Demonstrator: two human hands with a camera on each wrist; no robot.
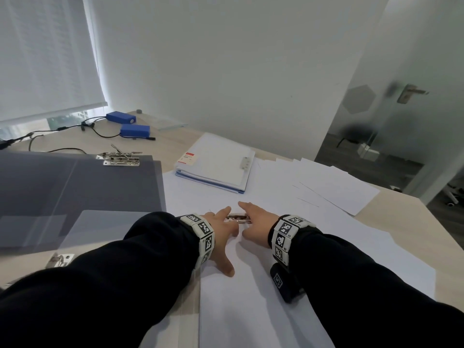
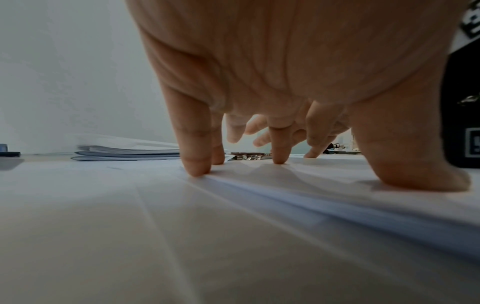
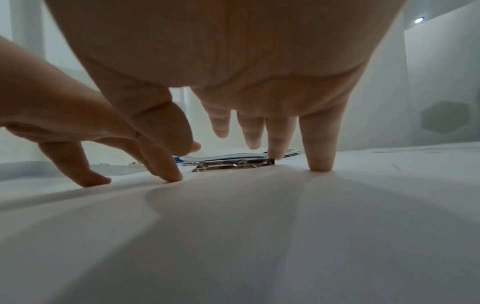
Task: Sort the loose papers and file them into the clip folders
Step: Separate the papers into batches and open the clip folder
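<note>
Both hands bear on a paper stack (image 1: pixel 251 285) lying in an open folder on the tabletop (image 1: pixel 414 222), directly before the person. The left hand (image 1: pixel 223 229) is spread, fingers straight, with fingertips (image 2: pixel 197 170) and thumb planted on the top sheet; it grasps nothing. The right hand (image 1: pixel 258 217) is likewise extended, its fingers (image 3: pixel 320 164) touching the sheet and one reaching the metal clip (image 1: pixel 238 218); no finger is curled round anything. The clip lies flat at the far edge of the stack, between the two hands' fingertips, seen low and bright in the right wrist view (image 3: pixel 233 165).

Handling, as a judgement: the sheets are light, limp and slippery against each other, so flat downward pressure near the clip keeps them squared, while any lift is best taken at an edge with the stack pinched whole. The clip is stiff and probably sprung; its lever is the place to press. Whether it is already latched cannot be told.

Loose sheets (image 1: pixel 339 187) fan out to the right, well apart from the hands. A filled folder (image 1: pixel 218 167) lies beyond the stack, and grey folders (image 1: pixel 75 187) with their own clips lie open to the left.
</note>
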